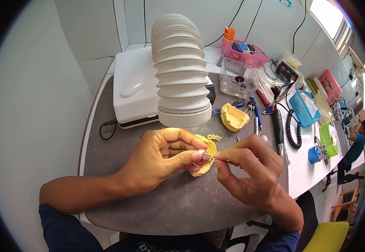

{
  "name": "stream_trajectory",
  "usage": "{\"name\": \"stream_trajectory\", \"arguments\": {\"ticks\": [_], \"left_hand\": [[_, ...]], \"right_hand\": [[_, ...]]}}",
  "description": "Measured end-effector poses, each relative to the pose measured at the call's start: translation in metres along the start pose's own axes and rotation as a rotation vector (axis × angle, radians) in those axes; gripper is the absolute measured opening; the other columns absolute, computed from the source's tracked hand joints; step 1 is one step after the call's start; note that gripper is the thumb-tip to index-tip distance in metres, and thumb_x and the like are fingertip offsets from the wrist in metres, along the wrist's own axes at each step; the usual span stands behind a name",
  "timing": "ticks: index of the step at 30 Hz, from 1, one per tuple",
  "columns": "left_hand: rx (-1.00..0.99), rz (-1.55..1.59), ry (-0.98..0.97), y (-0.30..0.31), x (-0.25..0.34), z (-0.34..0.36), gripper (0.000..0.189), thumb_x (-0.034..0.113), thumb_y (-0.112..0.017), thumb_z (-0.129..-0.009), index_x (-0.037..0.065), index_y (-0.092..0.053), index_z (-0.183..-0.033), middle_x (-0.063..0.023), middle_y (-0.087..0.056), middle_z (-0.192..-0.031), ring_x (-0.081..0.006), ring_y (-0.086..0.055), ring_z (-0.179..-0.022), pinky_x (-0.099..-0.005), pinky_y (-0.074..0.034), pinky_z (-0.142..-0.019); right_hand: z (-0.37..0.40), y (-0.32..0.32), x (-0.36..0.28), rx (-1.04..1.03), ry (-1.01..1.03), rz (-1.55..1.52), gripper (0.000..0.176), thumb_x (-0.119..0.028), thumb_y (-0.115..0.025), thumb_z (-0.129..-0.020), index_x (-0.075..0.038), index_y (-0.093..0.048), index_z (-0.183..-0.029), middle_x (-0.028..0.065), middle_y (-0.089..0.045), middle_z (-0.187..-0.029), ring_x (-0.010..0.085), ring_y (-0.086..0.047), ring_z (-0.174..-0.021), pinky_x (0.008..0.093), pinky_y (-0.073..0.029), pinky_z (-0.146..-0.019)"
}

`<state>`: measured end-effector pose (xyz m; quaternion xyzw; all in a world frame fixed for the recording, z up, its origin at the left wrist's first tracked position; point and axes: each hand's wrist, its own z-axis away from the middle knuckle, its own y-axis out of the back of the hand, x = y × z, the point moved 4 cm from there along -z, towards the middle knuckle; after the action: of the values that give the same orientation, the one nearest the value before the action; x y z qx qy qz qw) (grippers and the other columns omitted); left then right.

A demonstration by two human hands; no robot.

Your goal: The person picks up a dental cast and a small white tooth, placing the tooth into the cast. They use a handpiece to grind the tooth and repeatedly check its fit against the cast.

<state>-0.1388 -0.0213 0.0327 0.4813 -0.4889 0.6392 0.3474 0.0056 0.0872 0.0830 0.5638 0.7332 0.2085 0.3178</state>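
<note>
My left hand [159, 157] is closed, with thumb and forefinger pinching a small whitish piece [202, 152]. My right hand [252, 170] grips a thin metal instrument [210, 155] between thumb and fingers, and its left end meets the whitish piece. Beneath the fingers lies a yellow plaster dental model [210, 145], partly hidden by my left hand. Just beyond it, a short row of cream-coloured teeth, like a dental bridge [214, 137], rests on the bench. A second plaster dental model [234, 118] sits farther back to the right.
A ribbed white suction hose [180, 71] hangs over the bench before a white machine [136, 88]. Right of it stand a clear box [237, 80], a pink basket [249, 58], a black handpiece [278, 128] with coiled cord, and a blue basket [304, 108]. A person [354, 145] is at far right.
</note>
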Motion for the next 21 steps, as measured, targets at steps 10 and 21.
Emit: {"name": "stream_trajectory", "arguments": {"ticks": [10,21], "left_hand": [[-0.031,-0.024,-0.002,-0.0022,0.0008,0.0006,0.02,0.006,-0.065,-0.094,-0.004,-0.06,-0.11,-0.014,-0.069,-0.102,-0.0173,-0.069,-0.095,-0.0299,-0.06,-0.086],[-0.024,-0.071,-0.017,-0.0019,0.0004,0.0005,0.019,0.007,-0.067,-0.093,-0.004,-0.061,-0.108,-0.0121,-0.068,-0.101,-0.0153,-0.068,-0.094,-0.0292,-0.059,-0.084]], "right_hand": [[0.0018,-0.0006,-0.002,-0.001,0.03,0.013,0.022,-0.003,-0.08,-0.068,-0.006,-0.069,-0.087,0.0042,-0.056,-0.073,0.0157,-0.059,-0.059,0.0278,-0.045,-0.047],[0.0061,-0.0022,-0.0015,-0.011,0.118,0.121,0.02,-0.006,-0.08,-0.069,-0.006,-0.066,-0.084,0.0025,-0.054,-0.071,0.0138,-0.057,-0.057,0.027,-0.044,-0.047]]}}
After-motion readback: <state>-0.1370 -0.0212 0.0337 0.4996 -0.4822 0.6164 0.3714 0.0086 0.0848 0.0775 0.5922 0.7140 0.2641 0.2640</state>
